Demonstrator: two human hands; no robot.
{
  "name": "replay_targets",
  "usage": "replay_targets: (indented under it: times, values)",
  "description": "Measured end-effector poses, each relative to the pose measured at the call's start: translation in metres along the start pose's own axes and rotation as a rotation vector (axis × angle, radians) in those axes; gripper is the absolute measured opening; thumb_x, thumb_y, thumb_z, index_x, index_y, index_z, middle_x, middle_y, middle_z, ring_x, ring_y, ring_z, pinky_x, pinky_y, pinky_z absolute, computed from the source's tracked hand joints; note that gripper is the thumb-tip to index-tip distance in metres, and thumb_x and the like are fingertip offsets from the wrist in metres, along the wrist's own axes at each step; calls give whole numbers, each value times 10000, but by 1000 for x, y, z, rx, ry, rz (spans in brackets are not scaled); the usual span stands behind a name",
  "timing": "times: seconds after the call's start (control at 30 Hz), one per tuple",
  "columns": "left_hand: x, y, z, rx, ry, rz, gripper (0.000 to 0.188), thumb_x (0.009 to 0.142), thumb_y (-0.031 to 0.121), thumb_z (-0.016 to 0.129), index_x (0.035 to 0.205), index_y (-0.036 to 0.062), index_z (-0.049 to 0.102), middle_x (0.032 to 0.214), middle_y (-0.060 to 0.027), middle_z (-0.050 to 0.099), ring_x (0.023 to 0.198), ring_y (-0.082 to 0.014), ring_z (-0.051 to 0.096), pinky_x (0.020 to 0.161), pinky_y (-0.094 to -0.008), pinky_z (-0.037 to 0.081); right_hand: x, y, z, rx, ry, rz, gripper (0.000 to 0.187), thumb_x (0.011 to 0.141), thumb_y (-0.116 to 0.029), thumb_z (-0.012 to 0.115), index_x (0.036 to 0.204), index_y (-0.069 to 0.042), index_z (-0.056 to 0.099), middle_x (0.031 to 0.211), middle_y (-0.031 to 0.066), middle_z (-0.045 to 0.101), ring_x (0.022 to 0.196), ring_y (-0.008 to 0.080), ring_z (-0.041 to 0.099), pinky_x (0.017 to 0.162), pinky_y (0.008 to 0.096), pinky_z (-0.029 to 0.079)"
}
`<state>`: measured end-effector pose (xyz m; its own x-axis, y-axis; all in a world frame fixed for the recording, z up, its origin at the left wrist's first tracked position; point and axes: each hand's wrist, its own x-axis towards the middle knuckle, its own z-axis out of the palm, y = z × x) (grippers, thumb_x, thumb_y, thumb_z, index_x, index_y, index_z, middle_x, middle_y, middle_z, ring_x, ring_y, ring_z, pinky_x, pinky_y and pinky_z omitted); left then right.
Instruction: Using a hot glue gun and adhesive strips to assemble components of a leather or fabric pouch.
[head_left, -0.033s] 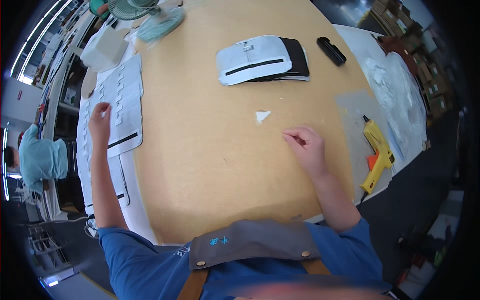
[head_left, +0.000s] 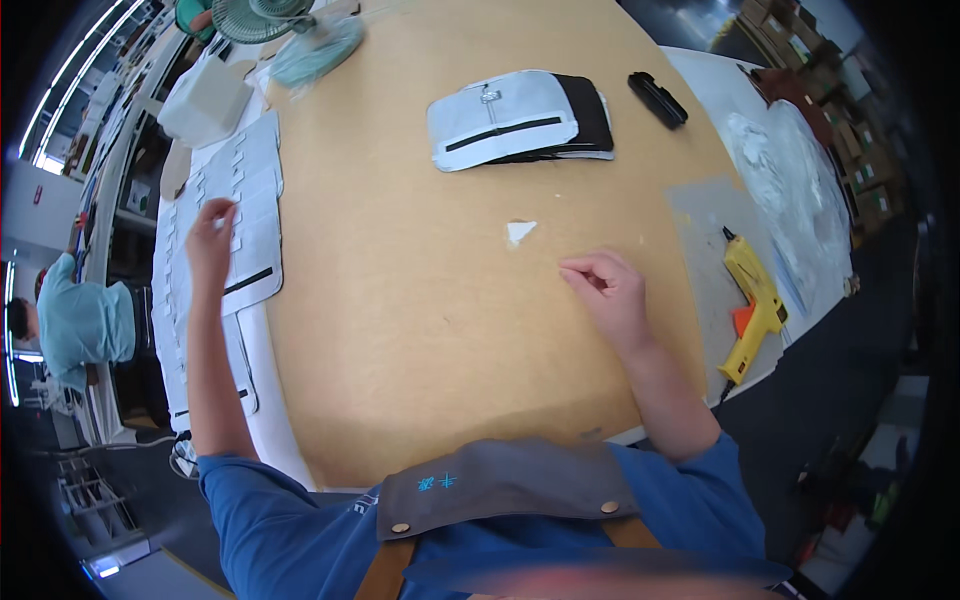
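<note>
My left hand (head_left: 210, 240) is closed in a pinch above the pale grey fabric panels (head_left: 258, 235) laid overlapping along the table's left side. Small pale tabs and black strips show on these panels. Whatever the left fingers hold, if anything, is too small to make out. Over the right half of the tan table, my right hand (head_left: 610, 295) has its fingers curled, thumb and forefinger pressed together; I cannot make out anything in them. A small white scrap (head_left: 520, 232) lies just beyond it to the left. Farther back sits a stack of pale grey and black panels (head_left: 505, 120).
A yellow glue gun (head_left: 752, 310) lies on a translucent sheet (head_left: 695, 215) at the right. Behind it are crumpled clear plastic (head_left: 785, 170) and a black stapler-like tool (head_left: 658, 100). A green fan (head_left: 262, 18) and white bin (head_left: 205, 102) stand far left. Another person (head_left: 85, 320) is beyond.
My left hand has shifted slightly to the right over the panels, still pinched. My right hand keeps its pose; the whole view has moved slightly.
</note>
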<state>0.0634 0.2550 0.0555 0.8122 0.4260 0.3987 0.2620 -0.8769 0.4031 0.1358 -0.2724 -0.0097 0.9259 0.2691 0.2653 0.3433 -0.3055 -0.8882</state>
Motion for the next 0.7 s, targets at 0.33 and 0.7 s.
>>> replay_targets:
  times: [0.33, 0.7]
  values:
    - [-9, 248, 146, -270, -373, 366, 440, 855, 347, 747, 1201, 90, 657, 1114, -135, 697, 945, -296, 681, 833, -366, 541, -8, -15, -6, 40, -96, -35, 160, 820, -147, 785, 781, -41, 671, 743, 55, 645, 615, 153, 598, 568, 288, 482]
    - [15, 252, 178, -312, -418, 390, 330, 901, 324, 694, 1143, 100, 704, 1022, -125, 724, 903, -296, 693, 798, -362, 539, -10, -26, -2, 38, -106, -103, 182, 837, -142, 771, 768, -43, 636, 712, 36, 614, 585, 116, 562, 536, 262, 450]
